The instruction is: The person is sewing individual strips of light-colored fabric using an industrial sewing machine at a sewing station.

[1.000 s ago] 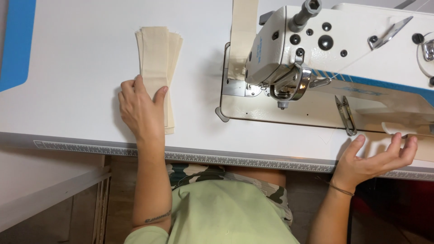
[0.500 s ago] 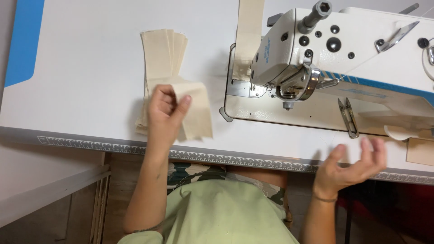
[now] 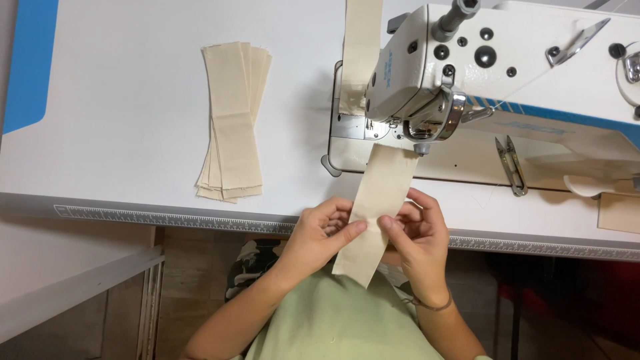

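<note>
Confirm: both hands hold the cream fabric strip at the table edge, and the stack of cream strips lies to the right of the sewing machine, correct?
Not quite. In the head view the stack of cream fabric strips lies left of the white sewing machine. Left hand and right hand do hold the single cream fabric strip.

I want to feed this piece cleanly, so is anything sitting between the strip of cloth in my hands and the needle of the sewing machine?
Nothing visible does. The cloth strip, pinched by the left hand and right hand, already reaches up to the machine head. The snips and the cloth stack lie off to the sides.
</note>
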